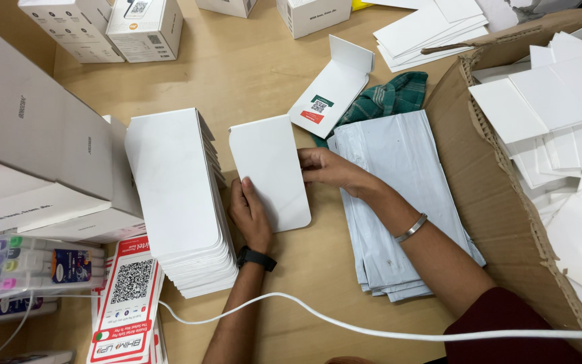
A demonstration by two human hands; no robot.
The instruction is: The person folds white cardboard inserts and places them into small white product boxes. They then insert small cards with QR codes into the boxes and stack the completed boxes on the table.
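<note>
White cable (372, 330), hands gripping card (271, 172) edges

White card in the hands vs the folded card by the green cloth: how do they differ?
The white card is blank on the side shown; the folded card carries a square code and a green-and-red label. The white card lies flat, held by the left hand and right hand; the folded card lies untouched with one end flap bent up. Both are white, oblong and on the wooden table.
</note>
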